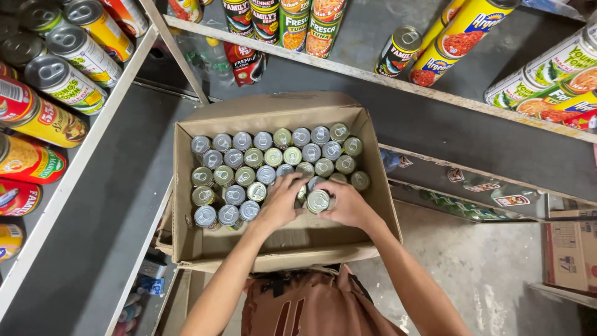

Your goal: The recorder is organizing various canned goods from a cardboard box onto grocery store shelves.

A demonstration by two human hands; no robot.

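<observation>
Inside an open cardboard box [199, 242], both of a person's hands are at work among tightly packed rows of small silver-topped cans [261, 155]. The right hand [348, 205] is curled around one pull-tab can [318, 200] near the box's near-right corner, its fingers closed on the can's side; the can's lid looks a little larger than those of its neighbours, so it may sit slightly raised. The left hand [280, 204] lies just beside it, fingers bent down over the tops of the next cans, though whether it grips one cannot be told from this angle. The step in hand appears to be drawing cans out of the box's near row, where a bare strip of cardboard floor already shows along the near wall. Judging by the grip, the next move calls for a straight upward lift, so that the can clears its neighbours and the box's right wall without tipping them. Room is tight: the box sits wedged between a grey metal shelf [81, 218] along its left edge and another shelf [435, 124] behind its far and right edges. Larger tins [62, 81] lie stacked on their sides on the left shelf, and tall cans [463, 34] lean on the upper shelf. Open space lies mostly straight above the box and back toward the person.
</observation>
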